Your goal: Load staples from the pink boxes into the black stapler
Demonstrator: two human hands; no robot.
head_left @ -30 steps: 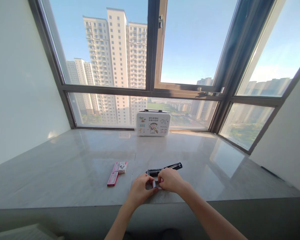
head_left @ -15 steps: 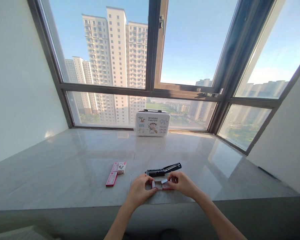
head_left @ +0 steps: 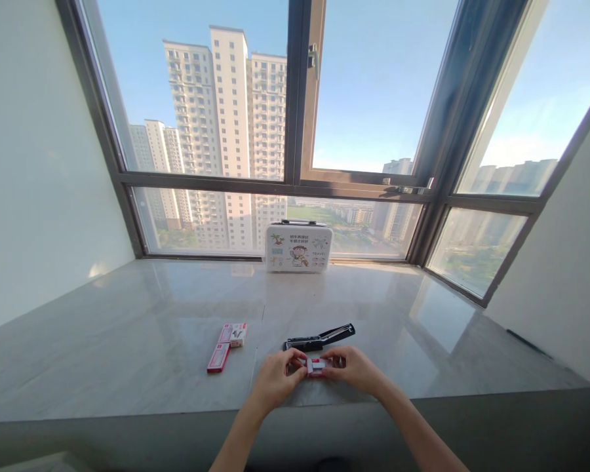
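A small red-and-white staple box [head_left: 316, 372] lies between my two hands near the front of the sill. My left hand [head_left: 279, 377] pinches its left end between thumb and fingers. At the other end, my right hand [head_left: 350, 369] has its fingers closed on the box's right side. A pale silvery piece, apparently a strip of staples [head_left: 319, 365], rests across the top of the box; its right end is by my right fingertips. Just beyond my hands lies a black stapler [head_left: 319, 337], hinged open, its upper arm raised to the right.
Several red-and-white staple boxes [head_left: 219, 357] sit to the left, touching one another. A white cartoon-printed case [head_left: 299, 248] stands upright against the window at the back. The grey sill [head_left: 152, 367] ends at a front edge below my hands.
The staple box, drawn out longer before, is now shorter, and my hands have come closer together. The silvery strip has shifted left onto the box. The view has tilted slightly.
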